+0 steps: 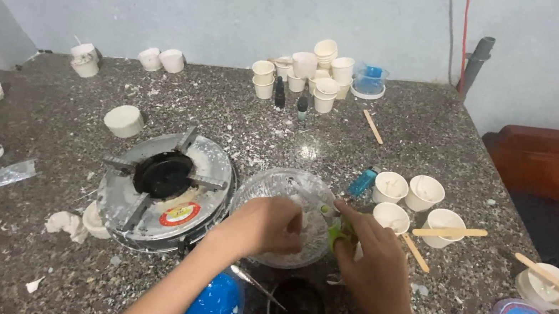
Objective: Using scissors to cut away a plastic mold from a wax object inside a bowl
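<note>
Both forearms are bare to the frame edge (no sleeves, rings or watch), hands [270, 226] ungloved.

clear glossy glass bowl [276, 182]; speckled stone counter [440, 142]

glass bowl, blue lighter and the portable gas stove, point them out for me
glass bowl [275, 181]: head view, on the clear far rim above the hands.
blue lighter [362, 182]: head view, on the middle of its body.
portable gas stove [163, 175]: head view, on the black burner at its centre.
</note>
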